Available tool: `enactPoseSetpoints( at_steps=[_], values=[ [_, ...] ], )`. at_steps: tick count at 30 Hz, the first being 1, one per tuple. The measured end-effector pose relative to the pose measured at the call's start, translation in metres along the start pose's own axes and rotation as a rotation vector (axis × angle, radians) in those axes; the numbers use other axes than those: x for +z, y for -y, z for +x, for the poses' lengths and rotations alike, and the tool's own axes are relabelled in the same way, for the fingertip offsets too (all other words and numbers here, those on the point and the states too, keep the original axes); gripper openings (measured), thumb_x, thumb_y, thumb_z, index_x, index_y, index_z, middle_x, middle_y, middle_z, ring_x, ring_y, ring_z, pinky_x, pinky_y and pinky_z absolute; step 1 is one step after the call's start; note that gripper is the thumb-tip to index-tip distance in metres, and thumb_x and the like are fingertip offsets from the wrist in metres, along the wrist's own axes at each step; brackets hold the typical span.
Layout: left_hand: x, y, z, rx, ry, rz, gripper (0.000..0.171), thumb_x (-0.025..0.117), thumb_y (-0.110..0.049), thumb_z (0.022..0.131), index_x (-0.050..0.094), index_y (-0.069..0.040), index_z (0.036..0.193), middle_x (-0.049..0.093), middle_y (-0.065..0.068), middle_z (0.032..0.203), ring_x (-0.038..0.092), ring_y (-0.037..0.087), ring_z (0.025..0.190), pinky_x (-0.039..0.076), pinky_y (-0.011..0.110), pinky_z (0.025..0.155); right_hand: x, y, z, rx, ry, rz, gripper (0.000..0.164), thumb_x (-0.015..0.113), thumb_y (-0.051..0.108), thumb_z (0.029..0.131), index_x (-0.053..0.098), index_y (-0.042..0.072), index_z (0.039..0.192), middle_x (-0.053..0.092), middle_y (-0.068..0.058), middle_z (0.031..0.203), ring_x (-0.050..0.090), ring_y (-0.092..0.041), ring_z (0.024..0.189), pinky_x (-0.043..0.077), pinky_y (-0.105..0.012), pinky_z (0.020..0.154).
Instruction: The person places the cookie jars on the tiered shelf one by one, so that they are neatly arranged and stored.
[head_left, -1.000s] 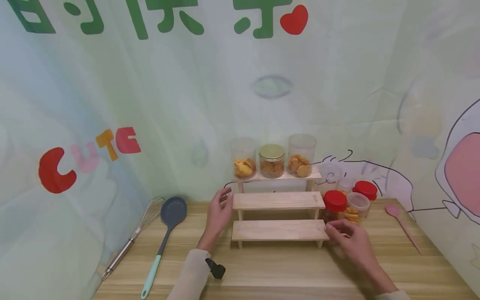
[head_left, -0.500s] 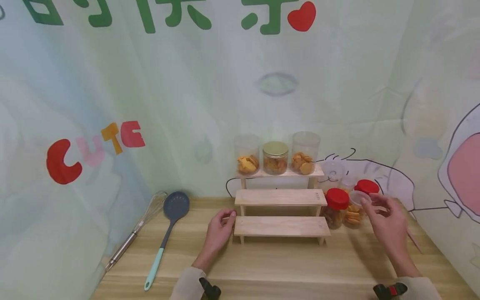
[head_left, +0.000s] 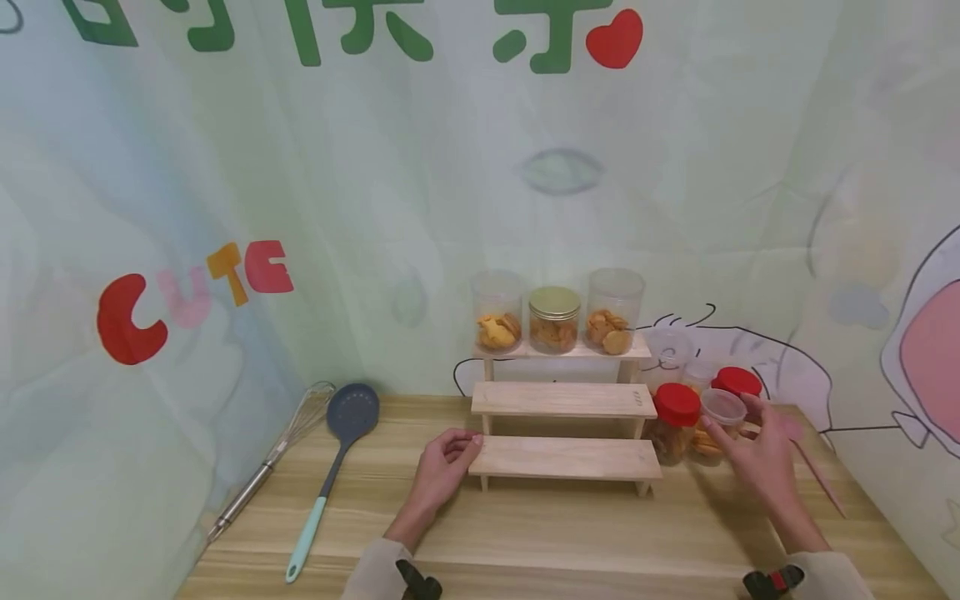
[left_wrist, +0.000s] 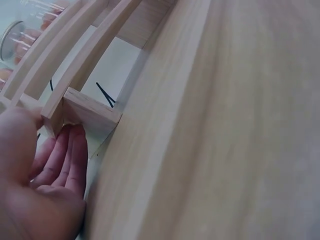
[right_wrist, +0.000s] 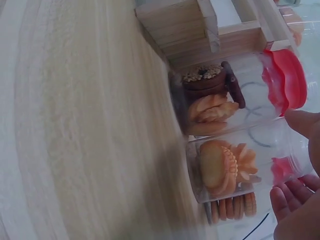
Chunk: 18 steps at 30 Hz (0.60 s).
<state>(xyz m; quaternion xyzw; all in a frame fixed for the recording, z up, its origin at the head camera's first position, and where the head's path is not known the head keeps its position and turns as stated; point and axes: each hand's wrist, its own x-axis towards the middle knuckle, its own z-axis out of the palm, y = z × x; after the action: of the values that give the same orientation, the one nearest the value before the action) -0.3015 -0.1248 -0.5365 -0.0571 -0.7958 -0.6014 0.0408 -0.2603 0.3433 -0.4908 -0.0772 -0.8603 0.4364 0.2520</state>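
Pale unpainted wood makes up a three-step display rack point(head_left: 562, 398) standing in the middle of a light wood-grain counter point(head_left: 562, 537). The left hand point(head_left: 438, 467) pinches the left end of its lowest board, the thumb at the board's end and the fingers curled in by the leg. The right hand point(head_left: 761, 458) curves round a clear round plastic jar with a pale translucent top point(head_left: 722, 408), thumb on one side and fingers on the other; the jar stands upright just right of the rack, with golden biscuits inside.

Between that jar and the rack is a clear jar with a red scalloped lid point(head_left: 673, 427), holding dark brown and golden biscuits. A second red-lidded jar point(head_left: 737, 382) and a tall clear container point(head_left: 667, 358) stand behind.

On the rack's top step, a gold-lidded clear jar point(head_left: 554, 323) sits between two taller clear cylinders point(head_left: 615, 312), all with biscuits in them.

At the counter's left lie a steel wire whisk point(head_left: 258, 479) and a dark grey slotted turner with a mint handle point(head_left: 334, 469); at the right lies a slim pink utensil point(head_left: 819, 477). A pale green printed cloth point(head_left: 405, 192) hangs behind.
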Motion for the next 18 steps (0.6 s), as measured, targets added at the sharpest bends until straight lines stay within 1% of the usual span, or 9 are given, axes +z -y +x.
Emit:
enactPoseSetpoints(
  at_steps=[4,8,11,13,16,18],
  values=[
    [-0.001,-0.001,-0.002,-0.021,0.006,-0.031,0.037,0.072,-0.035,0.106,0.074,-0.005,0.126,0.079,0.01,0.115,0.071,0.009,0.104,0.055,0.017,0.088,0.001,-0.001,-0.001,0.034,-0.015,-0.004,0.078,0.083,0.031,0.098,0.046,-0.005,0.156,0.056,-0.029,0.149,0.054,-0.044,0.132,0.037,-0.004,0.084],
    [0.0,-0.002,-0.003,-0.018,-0.003,-0.065,0.036,0.074,-0.031,0.105,0.073,-0.002,0.126,0.079,0.012,0.113,0.07,0.01,0.101,0.054,0.017,0.083,0.001,-0.002,-0.003,0.051,-0.04,-0.012,0.075,0.082,0.034,0.098,0.049,-0.002,0.156,0.059,-0.026,0.148,0.055,-0.037,0.13,0.038,-0.006,0.084],
    [0.001,-0.002,-0.004,-0.015,-0.009,-0.076,0.036,0.075,-0.03,0.104,0.073,-0.001,0.126,0.079,0.013,0.112,0.07,0.012,0.1,0.054,0.017,0.081,-0.002,0.0,-0.003,0.051,-0.074,-0.021,0.073,0.083,0.032,0.097,0.052,0.0,0.155,0.06,-0.023,0.146,0.055,-0.028,0.123,0.038,-0.003,0.084],
    [0.001,-0.002,-0.004,-0.022,-0.011,-0.079,0.036,0.076,-0.03,0.104,0.074,-0.002,0.126,0.079,0.013,0.111,0.07,0.011,0.099,0.054,0.018,0.08,-0.005,0.003,-0.003,0.06,-0.093,-0.014,0.072,0.083,0.031,0.097,0.053,0.001,0.155,0.06,-0.021,0.146,0.054,-0.019,0.119,0.038,-0.002,0.083],
    [0.0,-0.002,-0.003,-0.035,-0.009,-0.083,0.036,0.076,-0.031,0.104,0.074,-0.002,0.126,0.08,0.013,0.111,0.069,0.01,0.097,0.053,0.019,0.078,-0.013,0.011,-0.002,0.085,-0.115,-0.002,0.074,0.083,0.032,0.098,0.051,0.003,0.157,0.059,-0.02,0.149,0.049,-0.006,0.114,0.04,-0.004,0.086],
    [-0.001,-0.001,-0.003,-0.047,-0.006,-0.084,0.037,0.076,-0.031,0.104,0.074,-0.003,0.126,0.08,0.013,0.111,0.069,0.009,0.097,0.053,0.019,0.079,-0.018,0.018,0.0,0.092,-0.123,0.013,0.076,0.082,0.034,0.098,0.048,0.005,0.16,0.057,-0.019,0.152,0.047,-0.002,0.114,0.04,-0.006,0.089]
  ],
)
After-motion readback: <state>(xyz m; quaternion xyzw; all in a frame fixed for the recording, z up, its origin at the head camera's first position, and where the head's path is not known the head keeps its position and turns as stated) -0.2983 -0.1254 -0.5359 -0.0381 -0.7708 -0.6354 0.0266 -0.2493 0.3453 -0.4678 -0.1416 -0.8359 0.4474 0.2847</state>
